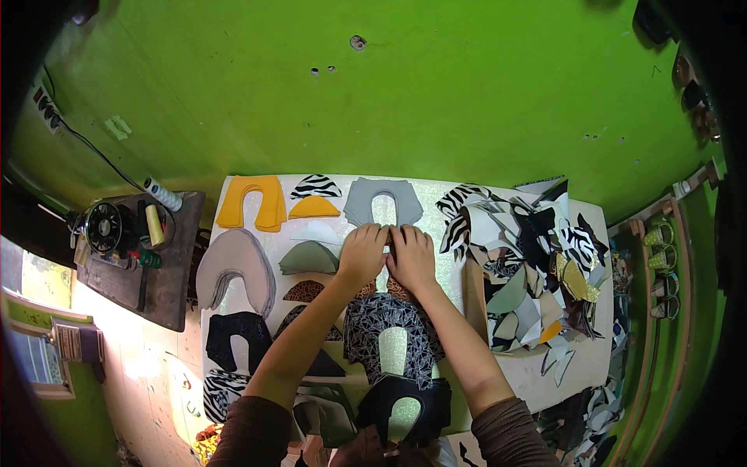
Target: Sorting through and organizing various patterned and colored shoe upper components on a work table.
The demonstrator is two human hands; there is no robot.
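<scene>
My left hand [365, 253] and my right hand [412, 255] meet near the middle of the table, fingers bent and close together on a stack of brown leopard-print U-shaped pieces [399, 290]. The hands hide most of this stack; its lower ends show below them. Just beyond my fingertips lies a stack of grey U-shaped pieces [360, 204]. Nearer to me is a stack of black U-shaped pieces with pale lines [362, 335], then a plain black stack [373, 405]. Left of my left hand sit olive-green half-round pieces [307, 259] and leopard-print half-round pieces [305, 291].
Yellow U-shaped pieces [231, 210] and a larger beige-grey stack [214, 268] lie at left. A heap of mixed offcuts [529, 257] fills the right, around a cardboard box [474, 292]. A sewing-machine-like device [103, 226] and thread spools [163, 194] stand on a dark side table [175, 272].
</scene>
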